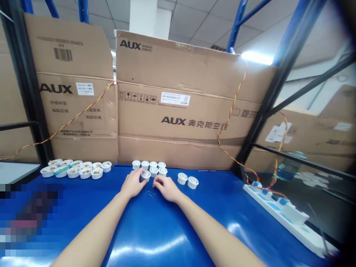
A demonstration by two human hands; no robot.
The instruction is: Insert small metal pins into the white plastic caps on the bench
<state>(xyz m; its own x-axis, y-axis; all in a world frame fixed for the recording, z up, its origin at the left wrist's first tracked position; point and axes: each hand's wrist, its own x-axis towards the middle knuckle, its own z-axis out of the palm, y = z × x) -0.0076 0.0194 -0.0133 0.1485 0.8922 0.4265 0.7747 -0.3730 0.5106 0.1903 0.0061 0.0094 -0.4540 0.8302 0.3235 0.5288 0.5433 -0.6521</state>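
Note:
My left hand (132,184) rests on the blue table (155,226) with its fingers curled round a small white round part (145,175). My right hand (166,187) lies just to the right, fingers pinched together at the table beside a few tiny dark screws (150,193); what the pinch holds is too small to name. Behind my hands stands a cluster of several more white round parts (151,167). Two more white parts (187,180) sit to the right of my hands.
A group of white parts with brass-coloured insides (75,169) lies at the far left. A long white power strip (280,211) with blue plugs and red-yellow wires lies at the right edge. Large AUX cardboard boxes (180,107) wall the back, between blue-black rack posts (267,96).

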